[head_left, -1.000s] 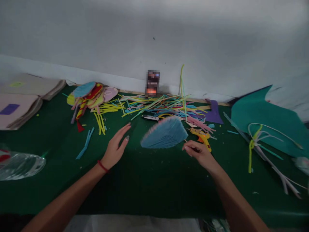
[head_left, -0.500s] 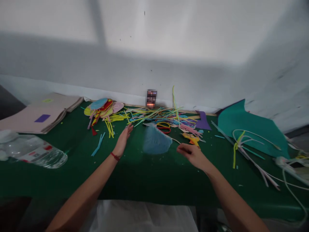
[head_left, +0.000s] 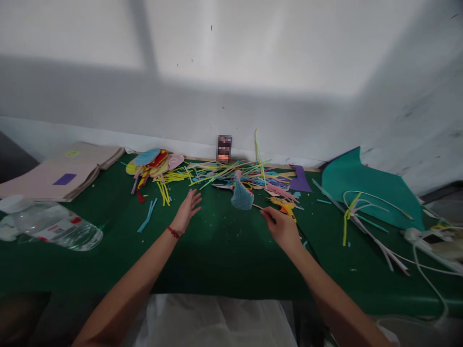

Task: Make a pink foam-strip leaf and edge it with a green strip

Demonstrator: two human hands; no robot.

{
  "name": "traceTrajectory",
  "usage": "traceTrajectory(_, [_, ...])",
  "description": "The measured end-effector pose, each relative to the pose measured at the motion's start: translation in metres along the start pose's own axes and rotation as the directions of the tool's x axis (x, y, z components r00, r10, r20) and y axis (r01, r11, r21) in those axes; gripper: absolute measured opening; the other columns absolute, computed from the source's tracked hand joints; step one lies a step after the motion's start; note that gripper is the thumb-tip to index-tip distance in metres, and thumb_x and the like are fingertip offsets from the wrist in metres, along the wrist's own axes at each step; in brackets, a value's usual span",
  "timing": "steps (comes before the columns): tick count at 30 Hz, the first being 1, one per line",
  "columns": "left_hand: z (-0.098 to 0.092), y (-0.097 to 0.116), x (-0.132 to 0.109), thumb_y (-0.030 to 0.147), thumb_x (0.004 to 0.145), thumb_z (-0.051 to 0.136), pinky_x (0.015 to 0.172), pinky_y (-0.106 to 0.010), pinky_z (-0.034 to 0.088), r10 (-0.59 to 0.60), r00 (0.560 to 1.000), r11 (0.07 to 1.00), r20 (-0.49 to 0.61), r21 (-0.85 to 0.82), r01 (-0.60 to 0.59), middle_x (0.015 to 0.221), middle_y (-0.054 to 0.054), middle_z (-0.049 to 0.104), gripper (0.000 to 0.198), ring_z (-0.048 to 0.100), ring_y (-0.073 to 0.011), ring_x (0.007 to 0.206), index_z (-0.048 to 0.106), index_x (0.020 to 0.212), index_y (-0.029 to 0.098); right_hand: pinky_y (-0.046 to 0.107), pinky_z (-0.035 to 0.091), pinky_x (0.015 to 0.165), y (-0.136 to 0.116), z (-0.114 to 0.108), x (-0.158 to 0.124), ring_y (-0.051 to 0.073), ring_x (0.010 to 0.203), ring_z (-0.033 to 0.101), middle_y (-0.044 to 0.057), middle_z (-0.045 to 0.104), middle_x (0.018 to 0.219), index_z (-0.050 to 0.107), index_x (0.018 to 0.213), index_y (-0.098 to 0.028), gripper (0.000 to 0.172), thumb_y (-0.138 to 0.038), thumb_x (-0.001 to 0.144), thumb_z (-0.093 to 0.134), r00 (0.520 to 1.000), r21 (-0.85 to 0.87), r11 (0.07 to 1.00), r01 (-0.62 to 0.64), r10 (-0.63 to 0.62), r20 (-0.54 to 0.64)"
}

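Observation:
My right hand [head_left: 280,226] is closed in a pinch on the end of a thin pale stick. At the stick's other end is a blue ribbed, fan-shaped piece [head_left: 242,196], held up over the green table with a pinkish tip at its top. My left hand [head_left: 187,211] is open to the left of this piece, fingers spread and touching nothing. Behind the blue piece lie scissors [head_left: 223,186], partly hidden by it. A yellow glue gun [head_left: 284,206] rests just beyond my right hand.
Thin coloured strips [head_left: 231,173] are heaped along the wall. Round coloured pieces [head_left: 154,161] lie left of them, near pink folders [head_left: 39,178]. A plastic bottle [head_left: 60,224] lies at left. Teal sheet [head_left: 369,188], bundled strips [head_left: 352,217] and a white cable [head_left: 421,274] occupy the right.
The blue piece has turned from a broad, blurred face to a narrower fan shape, now slightly further right. My left hand's fingers have spread; my right hand keeps its pinch on the stick.

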State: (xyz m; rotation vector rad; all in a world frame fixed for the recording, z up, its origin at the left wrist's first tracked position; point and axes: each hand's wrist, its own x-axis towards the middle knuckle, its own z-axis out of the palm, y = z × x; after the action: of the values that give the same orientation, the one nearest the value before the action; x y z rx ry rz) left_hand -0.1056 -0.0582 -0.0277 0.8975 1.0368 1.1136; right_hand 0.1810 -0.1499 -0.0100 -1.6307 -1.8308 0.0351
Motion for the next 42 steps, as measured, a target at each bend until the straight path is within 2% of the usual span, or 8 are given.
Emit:
traceTrajectory(4, [0.010,-0.012,-0.008,0.066,0.089,0.039,0.099,-0.048,0.046,-0.170,0.956,0.967,0.240,-0.146,0.209,0.142,-0.017,0.048,0.062,0.045,-0.0306,0.132,0.053,0.126,0.018,0.024,0.040,0.058,-0.002,0.012,-0.014,0.017,0.072,0.064,0.006,0.071,0.082,0.068,0.094,-0.020,0.026,-0.025,0.097,0.043,0.971,-0.224,0.957,0.183,-0.212,-0.111])
traceTrajectory(8, [0.014,-0.021,-0.007,0.060,0.087,0.048,0.101,-0.044,0.046,-0.118,0.973,0.942,0.199,-0.287,0.173,0.122,-0.012,0.063,0.050,0.052,-0.0255,0.125,0.058,0.113,0.019,0.025,0.038,0.055,-0.007,0.020,-0.030,0.015,0.067,0.059,0.005,0.069,0.075,0.068,0.104,-0.018,0.026,-0.013,0.094,0.044,0.949,-0.312,0.904,0.293,-0.316,-0.024])
traceTrajectory(18, [0.014,-0.026,0.023,0.068,0.087,0.036,0.093,-0.047,0.051,-0.176,0.978,0.870,0.108,-0.449,0.206,0.105,-0.013,0.072,0.067,0.064,-0.0316,0.106,0.063,0.114,0.013,0.025,0.045,0.059,-0.040,0.067,-0.055,0.016,0.064,0.064,0.004,0.068,0.074,0.060,0.091,-0.019,0.022,-0.020,0.095,0.039,0.981,0.128,0.986,-0.102,0.079,0.178])
traceTrajectory(25, [0.001,-0.036,0.021,0.022,0.073,0.072,0.088,-0.035,0.055,-0.110,0.990,0.979,0.092,-0.159,0.124,0.101,-0.010,0.074,0.035,0.069,-0.0249,0.096,0.067,0.106,0.012,0.027,0.046,0.066,-0.017,0.068,-0.038,0.018,0.076,0.066,0.004,0.071,0.088,0.064,0.096,-0.023,0.021,-0.028,0.094,0.044,0.964,0.128,0.975,-0.183,0.153,0.218])
traceTrajectory(32, [-0.035,-0.038,-0.017,0.029,0.064,0.079,0.096,-0.048,0.047,0.015,0.996,0.935,-0.088,0.354,0.018,0.097,-0.011,0.072,0.057,0.065,-0.0319,0.102,0.062,0.117,0.015,0.026,0.046,0.073,0.028,0.070,-0.012,0.014,0.077,0.062,0.003,0.065,0.085,0.069,0.085,-0.019,0.014,-0.028,0.089,0.058,0.900,0.327,0.944,-0.051,-0.098,0.424])
traceTrajectory(36, [-0.026,-0.041,-0.028,0.031,0.075,0.068,0.113,-0.050,0.030,0.423,0.906,0.590,0.023,0.752,-0.295,0.131,-0.015,0.056,0.043,0.046,-0.0339,0.130,0.063,0.116,0.017,0.025,0.046,0.074,0.033,0.077,-0.002,0.014,0.080,0.061,0.002,0.064,0.086,0.070,0.086,-0.019,0.013,-0.027,0.089,0.059,0.857,0.340,0.940,0.002,-0.177,0.484])
traceTrajectory(39, [-0.001,-0.033,-0.039,0.028,0.085,0.054,0.112,-0.049,0.033,0.472,0.843,0.404,0.259,0.786,-0.468,0.141,-0.015,0.048,0.034,0.045,-0.0304,0.131,0.063,0.116,0.016,0.025,0.046,0.076,0.032,0.080,0.002,0.014,0.083,0.062,0.003,0.064,0.088,0.071,0.087,-0.019,0.013,-0.026,0.089,0.060,0.865,0.332,0.943,0.029,-0.190,0.465])
traceTrajectory(42, [0.033,-0.004,-0.071,0.020,0.093,0.038,0.105,-0.043,0.044,0.479,0.719,0.358,0.503,0.636,-0.683,0.121,-0.012,0.064,0.032,0.057,-0.0229,0.120,0.063,0.112,0.017,0.027,0.046,0.084,0.033,0.077,0.006,0.016,0.090,0.061,0.005,0.064,0.092,0.071,0.090,-0.019,0.015,-0.027,0.089,0.059,0.893,0.306,0.948,0.094,-0.216,0.396])
